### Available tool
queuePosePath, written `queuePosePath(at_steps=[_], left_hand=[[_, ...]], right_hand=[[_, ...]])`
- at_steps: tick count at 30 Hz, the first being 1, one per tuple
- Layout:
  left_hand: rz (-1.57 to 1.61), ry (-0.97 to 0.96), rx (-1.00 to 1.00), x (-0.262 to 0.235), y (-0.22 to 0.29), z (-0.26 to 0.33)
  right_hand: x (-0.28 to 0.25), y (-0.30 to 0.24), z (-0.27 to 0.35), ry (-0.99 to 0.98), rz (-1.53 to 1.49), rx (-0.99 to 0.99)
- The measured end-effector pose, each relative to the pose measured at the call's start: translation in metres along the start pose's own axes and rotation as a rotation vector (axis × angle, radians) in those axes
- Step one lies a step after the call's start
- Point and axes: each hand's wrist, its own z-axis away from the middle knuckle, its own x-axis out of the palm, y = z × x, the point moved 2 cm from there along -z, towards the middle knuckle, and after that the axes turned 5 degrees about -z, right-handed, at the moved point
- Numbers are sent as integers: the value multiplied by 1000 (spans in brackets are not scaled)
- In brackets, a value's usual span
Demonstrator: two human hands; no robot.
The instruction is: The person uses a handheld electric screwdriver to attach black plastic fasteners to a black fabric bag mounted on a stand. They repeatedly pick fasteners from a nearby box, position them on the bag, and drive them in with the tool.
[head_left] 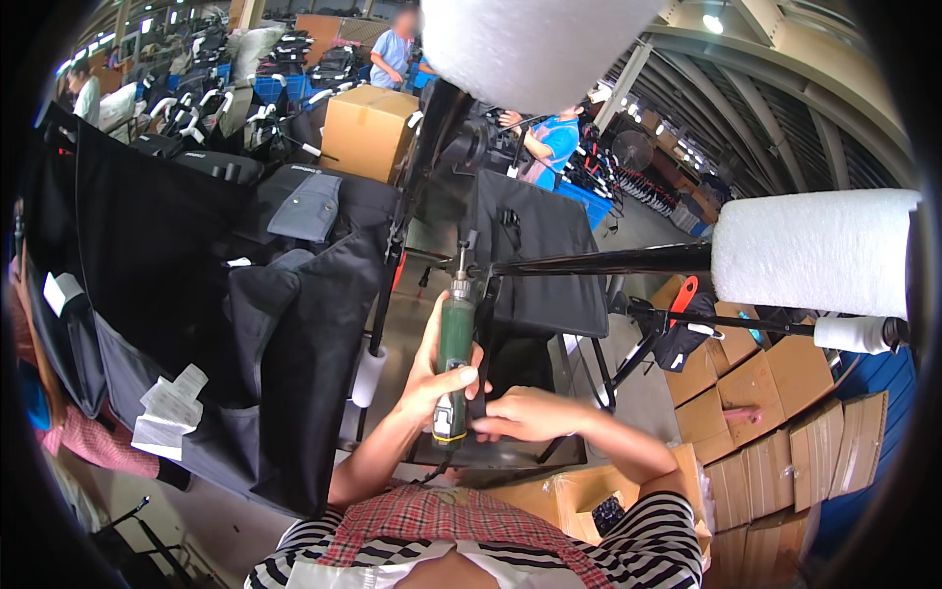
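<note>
My left hand is wrapped round a green power screwdriver that stands nearly upright in the picture. The driver's metal tip meets or nearly meets a black joint on the tubular frame. A cord runs from its lower end toward my apron. Close by on the right, my right hand has its fingers bent together at the lower end of a narrow black bar or strap. What those fingers grip is hidden. Behind the frame is a black fabric panel.
White foam sleeves cover the frame's tubes. Large black fabric covers hang at left, with a cardboard box behind them. Flattened cartons lean at right. A person in blue stands beyond the frame; others are farther off.
</note>
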Motion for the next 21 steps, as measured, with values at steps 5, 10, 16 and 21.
queuePosePath(at_steps=[5, 10, 16, 21], left_hand=[[-77, 61, 45, -10, 18, 13], [-77, -2, -6, 3, 7, 11], [-153, 7, 3, 3, 19, 11], [-123, -50, 35, 21, 27, 24]], right_hand=[[-174, 32, -61, 528, 600, 49], [-273, 163, -145, 720, 839, 107], [-259, 144, -171, 486, 1296, 288], [-249, -3, -69, 811, 1472, 95]])
